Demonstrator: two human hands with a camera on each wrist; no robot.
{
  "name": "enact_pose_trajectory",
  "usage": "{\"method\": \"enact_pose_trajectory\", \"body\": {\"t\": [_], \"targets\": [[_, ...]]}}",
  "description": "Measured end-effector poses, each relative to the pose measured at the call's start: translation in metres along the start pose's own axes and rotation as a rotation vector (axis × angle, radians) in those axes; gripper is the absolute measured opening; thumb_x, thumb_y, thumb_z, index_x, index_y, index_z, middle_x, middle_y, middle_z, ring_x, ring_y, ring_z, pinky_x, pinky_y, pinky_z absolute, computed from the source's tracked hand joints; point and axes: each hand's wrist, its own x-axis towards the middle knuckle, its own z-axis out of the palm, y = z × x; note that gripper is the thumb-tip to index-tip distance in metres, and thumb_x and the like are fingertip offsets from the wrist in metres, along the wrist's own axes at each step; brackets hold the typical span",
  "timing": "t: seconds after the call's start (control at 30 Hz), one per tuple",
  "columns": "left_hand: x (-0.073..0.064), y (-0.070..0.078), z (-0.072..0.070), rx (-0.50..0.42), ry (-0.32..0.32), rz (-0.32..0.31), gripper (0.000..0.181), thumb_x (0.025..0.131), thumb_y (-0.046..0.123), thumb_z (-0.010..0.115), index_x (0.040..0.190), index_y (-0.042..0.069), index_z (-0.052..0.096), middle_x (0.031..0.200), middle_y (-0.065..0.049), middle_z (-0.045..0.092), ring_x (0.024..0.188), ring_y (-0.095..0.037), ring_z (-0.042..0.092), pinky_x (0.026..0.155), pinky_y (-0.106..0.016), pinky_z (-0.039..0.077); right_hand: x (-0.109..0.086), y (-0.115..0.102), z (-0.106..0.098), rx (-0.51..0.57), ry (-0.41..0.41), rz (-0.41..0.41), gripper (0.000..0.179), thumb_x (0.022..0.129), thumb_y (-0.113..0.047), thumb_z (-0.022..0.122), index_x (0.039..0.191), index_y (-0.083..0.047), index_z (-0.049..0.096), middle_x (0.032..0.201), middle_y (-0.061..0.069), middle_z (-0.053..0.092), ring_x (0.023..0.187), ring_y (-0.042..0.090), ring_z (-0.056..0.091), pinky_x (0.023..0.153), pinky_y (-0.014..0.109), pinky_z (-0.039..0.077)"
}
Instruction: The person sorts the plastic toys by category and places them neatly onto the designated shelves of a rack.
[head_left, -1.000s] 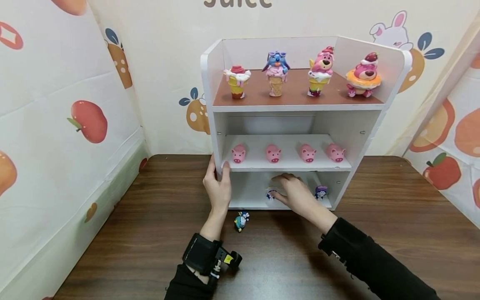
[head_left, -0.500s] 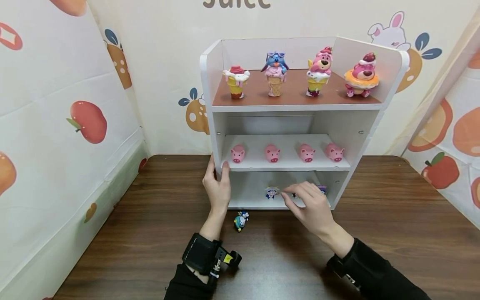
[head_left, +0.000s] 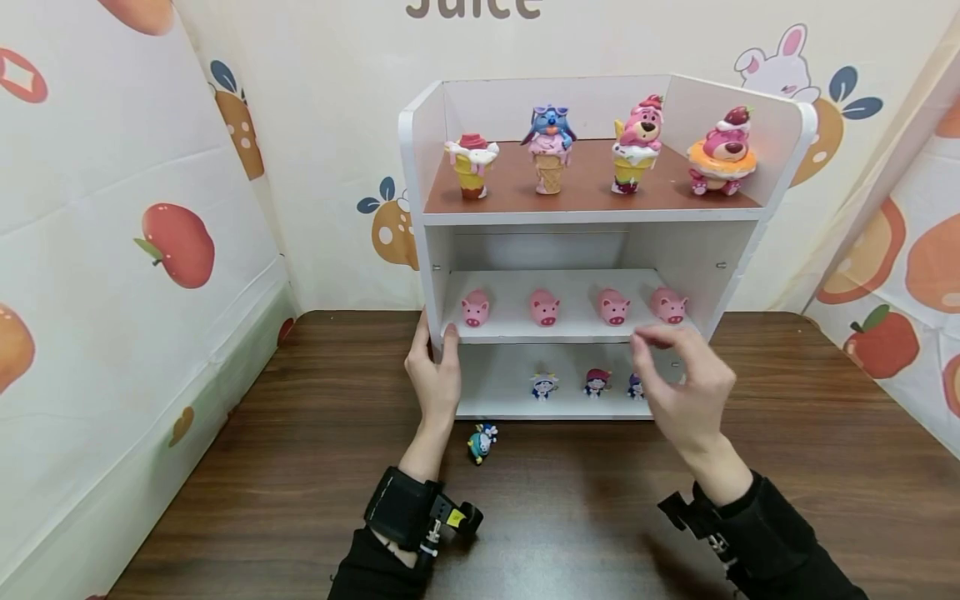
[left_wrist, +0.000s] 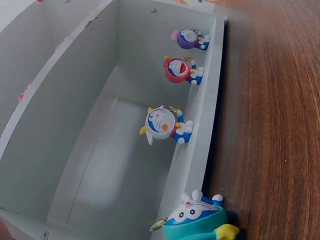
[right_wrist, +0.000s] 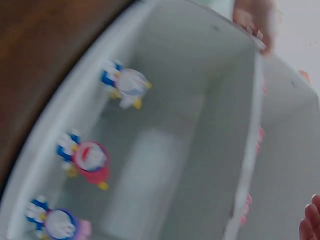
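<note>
My left hand [head_left: 435, 375] grips the left side panel of a white three-level shelf [head_left: 592, 216], thumb at the front edge. My right hand [head_left: 686, 396] hovers before the lower right of the shelf, thumb and fingers curved apart with nothing between them. It partly covers a purple-hooded cartoon cat figurine [head_left: 635, 387] on the bottom level. Left of that sit a red-hooded figurine [head_left: 596, 382] and a white-hooded figurine [head_left: 543, 386], spaced in a row near the front. A teal figurine [head_left: 482, 442] lies on the table, and its face shows in the left wrist view.
Several pink pig figurines [head_left: 544, 307] line the middle level. Ice-cream-style figures [head_left: 551, 150] stand along the brown top level. The shelf stands on a dark wooden table [head_left: 300, 467], with fruit-printed walls [head_left: 315, 150] behind and at both sides.
My right hand has withdrawn from the bottom level and moved right, uncovering the white-hooded and then the red-hooded figurine. The left hand has stayed on the side panel.
</note>
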Motion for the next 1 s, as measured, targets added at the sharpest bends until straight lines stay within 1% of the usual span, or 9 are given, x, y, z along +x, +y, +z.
{"method": "enact_pose_trajectory", "body": {"t": [0.07, 0.13, 0.23, 0.33, 0.47, 0.57, 0.67, 0.87, 1.0], "targets": [[0.000, -0.009, 0.000, -0.004, -0.002, -0.001, 0.042, 0.085, 0.000, 0.053, 0.126, -0.003, 0.046, 0.121, -0.016, 0.052, 0.109, -0.025, 0.049, 0.090, -0.043, 0.038, 0.010, -0.004, -0.002, 0.011, 0.077, 0.046, 0.020, 0.077, -0.009, 0.063, 0.076, 0.011, 0.063, 0.073, 0.020, 0.062, 0.070, 0.011, 0.055, 0.069, 0.020, 0.042], [0.000, -0.013, 0.001, -0.002, -0.003, -0.002, 0.042, 0.085, 0.003, 0.053, 0.127, 0.000, 0.047, 0.122, -0.013, 0.052, 0.109, -0.022, 0.049, 0.090, -0.042, 0.038, 0.019, -0.008, -0.005, 0.037, 0.141, 0.100, 0.016, 0.075, -0.004, 0.064, 0.078, 0.012, 0.062, 0.076, 0.020, 0.062, 0.072, 0.012, 0.055, 0.069, 0.021, 0.042], [-0.001, -0.014, 0.001, 0.002, -0.006, -0.004, 0.042, 0.086, 0.006, 0.053, 0.128, 0.003, 0.047, 0.122, -0.010, 0.053, 0.109, -0.019, 0.049, 0.090, -0.040, 0.038, 0.028, -0.012, -0.008, 0.081, 0.217, 0.177, 0.014, 0.074, 0.001, 0.064, 0.081, 0.013, 0.062, 0.081, 0.018, 0.062, 0.075, 0.016, 0.055, 0.068, 0.022, 0.042], [-0.001, -0.013, 0.000, 0.005, -0.006, -0.002, 0.042, 0.086, 0.007, 0.053, 0.128, 0.004, 0.047, 0.122, -0.009, 0.053, 0.109, -0.018, 0.049, 0.090, -0.039, 0.038, 0.031, -0.011, -0.012, 0.105, 0.274, 0.250, 0.017, 0.073, 0.003, 0.063, 0.085, 0.014, 0.060, 0.085, 0.016, 0.061, 0.080, 0.019, 0.054, 0.069, 0.023, 0.041], [-0.001, -0.012, 0.000, 0.008, -0.007, 0.000, 0.042, 0.086, 0.006, 0.053, 0.127, 0.002, 0.047, 0.122, -0.011, 0.053, 0.108, -0.020, 0.050, 0.089, -0.041, 0.039, 0.032, -0.006, -0.017, 0.066, 0.314, 0.338, 0.022, 0.073, 0.002, 0.063, 0.092, 0.012, 0.059, 0.092, 0.013, 0.059, 0.087, 0.021, 0.051, 0.070, 0.024, 0.040], [-0.001, -0.012, 0.000, 0.003, -0.006, 0.001, 0.042, 0.085, 0.004, 0.054, 0.127, -0.001, 0.046, 0.122, -0.014, 0.052, 0.108, -0.023, 0.049, 0.089, -0.044, 0.039, 0.029, 0.001, -0.021, 0.005, 0.312, 0.411, 0.028, 0.073, -0.001, 0.064, 0.100, 0.005, 0.058, 0.098, 0.008, 0.056, 0.090, 0.019, 0.049, 0.070, 0.023, 0.039], [-0.001, -0.011, 0.000, 0.000, -0.003, 0.003, 0.042, 0.085, 0.003, 0.054, 0.127, -0.001, 0.046, 0.122, -0.015, 0.052, 0.109, -0.024, 0.049, 0.089, -0.045, 0.038, 0.024, 0.015, -0.025, -0.035, 0.281, 0.492, 0.036, 0.073, -0.003, 0.066, 0.108, 0.001, 0.054, 0.104, 0.004, 0.053, 0.093, 0.017, 0.048, 0.071, 0.022, 0.039], [-0.001, -0.011, 0.000, 0.011, -0.005, 0.001, 0.042, 0.087, 0.007, 0.053, 0.127, 0.002, 0.047, 0.122, -0.011, 0.053, 0.109, -0.019, 0.049, 0.090, -0.041, 0.039, 0.012, 0.045, -0.033, -0.060, 0.174, 0.670, 0.043, 0.077, -0.005, 0.064, 0.118, -0.004, 0.050, 0.113, 0.002, 0.050, 0.099, 0.016, 0.050, 0.074, 0.023, 0.039], [-0.001, -0.012, 0.000, 0.009, -0.004, 0.005, 0.041, 0.087, 0.008, 0.053, 0.127, 0.003, 0.047, 0.122, -0.010, 0.053, 0.109, -0.019, 0.049, 0.090, -0.041, 0.038, 0.008, 0.055, -0.033, -0.079, 0.113, 0.722, 0.044, 0.080, -0.005, 0.061, 0.122, -0.008, 0.049, 0.113, 0.003, 0.052, 0.096, 0.015, 0.053, 0.076, 0.021, 0.041]]}}
